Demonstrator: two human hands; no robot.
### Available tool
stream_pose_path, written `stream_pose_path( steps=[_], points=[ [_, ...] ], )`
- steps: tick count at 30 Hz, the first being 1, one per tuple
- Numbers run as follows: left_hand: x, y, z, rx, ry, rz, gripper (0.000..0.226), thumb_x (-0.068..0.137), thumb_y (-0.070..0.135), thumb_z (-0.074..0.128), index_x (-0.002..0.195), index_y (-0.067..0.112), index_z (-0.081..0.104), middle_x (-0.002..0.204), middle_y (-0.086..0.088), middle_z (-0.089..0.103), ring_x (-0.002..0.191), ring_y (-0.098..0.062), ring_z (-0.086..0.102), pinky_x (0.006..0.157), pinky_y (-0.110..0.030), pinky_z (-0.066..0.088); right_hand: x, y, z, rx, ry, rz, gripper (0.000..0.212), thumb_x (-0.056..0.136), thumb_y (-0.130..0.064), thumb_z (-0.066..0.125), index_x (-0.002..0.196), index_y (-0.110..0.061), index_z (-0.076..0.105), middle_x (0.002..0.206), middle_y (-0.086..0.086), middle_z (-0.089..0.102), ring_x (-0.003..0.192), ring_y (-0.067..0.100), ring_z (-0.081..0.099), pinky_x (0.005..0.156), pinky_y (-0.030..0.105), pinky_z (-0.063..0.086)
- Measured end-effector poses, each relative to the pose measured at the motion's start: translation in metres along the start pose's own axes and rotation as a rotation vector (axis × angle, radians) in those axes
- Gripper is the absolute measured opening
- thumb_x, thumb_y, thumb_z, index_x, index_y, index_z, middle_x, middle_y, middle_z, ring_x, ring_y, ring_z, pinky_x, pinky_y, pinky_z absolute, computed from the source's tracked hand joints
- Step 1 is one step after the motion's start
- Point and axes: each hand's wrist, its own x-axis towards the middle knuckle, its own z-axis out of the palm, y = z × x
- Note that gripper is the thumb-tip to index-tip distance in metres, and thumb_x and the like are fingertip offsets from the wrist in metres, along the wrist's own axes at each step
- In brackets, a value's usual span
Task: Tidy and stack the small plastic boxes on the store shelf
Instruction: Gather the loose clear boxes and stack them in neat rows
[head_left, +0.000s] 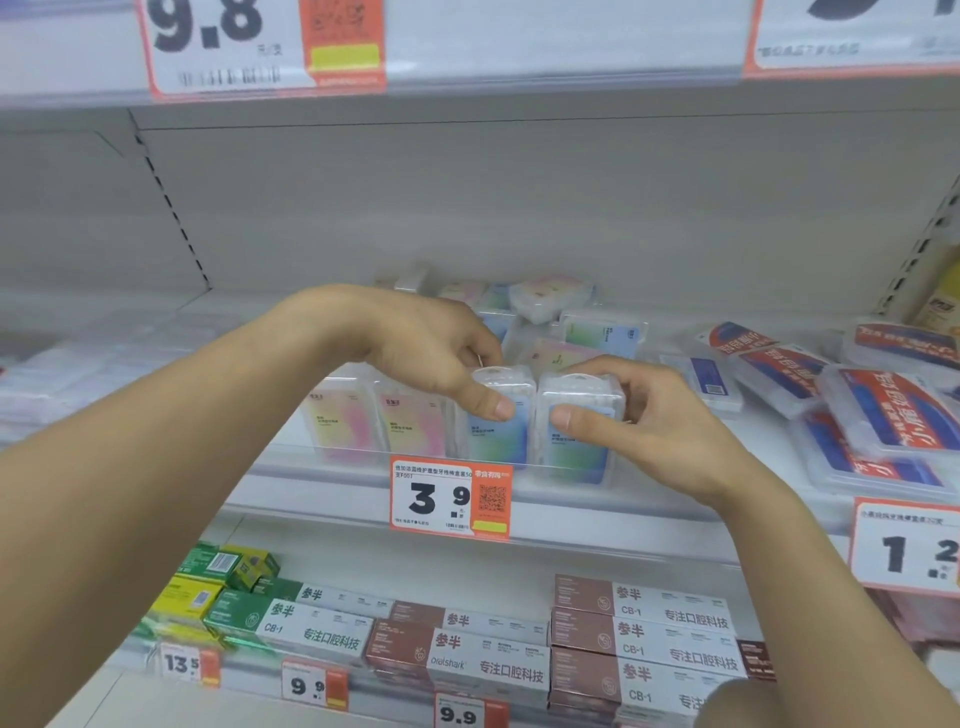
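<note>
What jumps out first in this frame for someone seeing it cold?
Two bare hands meet at mid-frame on the front row of the middle shelf: the left hand grips a blue-green clear plastic box, and the right hand grips its twin beside it. Directly below sits the orange 3.9 price tag. To the right, red-and-blue boxes lie in a loose heap.

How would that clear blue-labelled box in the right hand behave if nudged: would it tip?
Probably yes: the box in the right hand stands upright on a narrow end, so a push could topple it. Its clear hard-looking shell suggests it is stiff and perhaps slippery. It looks small and likely light.
</note>
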Motion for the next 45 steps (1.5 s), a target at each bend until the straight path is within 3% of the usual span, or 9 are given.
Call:
stream_pose_path(
  steps=[5,12,19,24,29,32,35,41,45],
  points=[
    [-0.014,-0.002,-0.007,-0.01,0.116,-0.125,0.07,0.067,0.089,0.028,0.088,0.036,0.068,0.096,0.024,0.062,0.095,0.0,0.057,0.097,-0.031,0.041,0.009,-0.001,-0.004,-0.016,-0.025,-0.037,0.047,0.069,-0.022,0.084,0.114,-0.018,0.07,0.118,-0.012,0.07,0.111,-0.002,0.063,0.089,0.008,0.045],
    [-0.025,-0.02,0.005,0.067,0.051,-0.319,0.094,0.068,0.082,0.015,0.137,0.029,0.052,0.148,0.008,0.045,0.137,-0.015,0.039,0.113,-0.034,0.027,0.015,-0.006,-0.002,-0.062,-0.064,-0.052,0.033,0.072,-0.024,0.083,0.103,-0.017,0.074,0.107,-0.009,0.074,0.106,0.005,0.066,0.092,0.015,0.048],
    [-0.023,-0.026,0.016,-0.006,0.124,-0.274,0.081,0.082,0.076,0.018,0.131,0.025,0.056,0.133,0.005,0.058,0.127,-0.018,0.048,0.108,-0.035,0.035,0.014,-0.011,0.005,-0.163,-0.033,-0.033,0.03,0.069,-0.033,0.085,0.094,-0.024,0.072,0.105,-0.016,0.072,0.104,-0.007,0.061,0.08,-0.002,0.037],
    [-0.022,-0.033,0.032,-0.052,0.291,-0.2,0.073,0.081,0.075,0.015,0.086,0.02,0.062,0.087,0.009,0.061,0.093,-0.017,0.056,0.085,-0.031,0.041,0.014,-0.01,0.008,-0.191,0.009,-0.022,0.026,0.071,-0.032,0.085,0.091,-0.026,0.07,0.1,-0.015,0.072,0.097,-0.005,0.063,0.078,0.001,0.039],
    [-0.028,-0.045,0.037,-0.081,0.569,-0.081,0.082,0.083,0.08,0.013,0.099,0.018,0.065,0.1,0.004,0.069,0.097,-0.014,0.061,0.087,-0.034,0.047,0.011,-0.012,0.0,-0.137,-0.048,-0.032,0.049,0.07,-0.056,0.077,0.109,-0.028,0.068,0.114,-0.013,0.071,0.11,0.0,0.063,0.092,0.018,0.045],
    [-0.045,-0.066,0.03,-0.189,0.594,-0.069,0.061,0.075,0.084,0.039,0.107,0.037,0.06,0.109,0.023,0.061,0.104,0.002,0.054,0.086,-0.028,0.043,0.016,-0.011,-0.023,0.022,0.261,-0.072,0.037,0.08,-0.048,0.063,0.101,-0.019,0.07,0.097,0.002,0.076,0.096,0.016,0.072,0.086,0.03,0.056],
    [-0.048,-0.083,0.034,-0.14,0.435,-0.077,0.062,0.061,0.08,0.063,0.111,0.043,0.059,0.114,0.027,0.06,0.111,0.001,0.054,0.091,-0.026,0.043,0.03,-0.005,-0.053,-0.262,0.55,-0.019,0.009,0.088,-0.028,0.066,0.089,-0.02,0.071,0.091,0.0,0.074,0.089,0.018,0.07,0.082,0.037,0.057],
    [-0.046,-0.074,0.031,-0.218,0.617,-0.007,0.079,0.054,0.082,0.053,0.123,0.043,0.05,0.118,0.026,0.057,0.112,0.005,0.053,0.091,-0.021,0.039,0.047,0.004,-0.078,-0.791,0.132,0.43,0.052,0.068,-0.049,0.081,0.115,-0.035,0.063,0.12,-0.007,0.062,0.102,0.012,0.058,0.091,0.028,0.045],
    [-0.024,-0.03,0.009,-0.578,0.844,0.187,0.035,0.087,0.054,0.052,0.108,0.029,0.064,0.101,0.015,0.07,0.095,0.004,0.062,0.083,-0.015,0.047,0.038,0.008,-0.069,-0.95,0.03,0.445,0.065,0.068,-0.046,0.081,0.126,-0.035,0.054,0.108,-0.009,0.057,0.094,0.011,0.052,0.069,0.017,0.039]
  ],
)
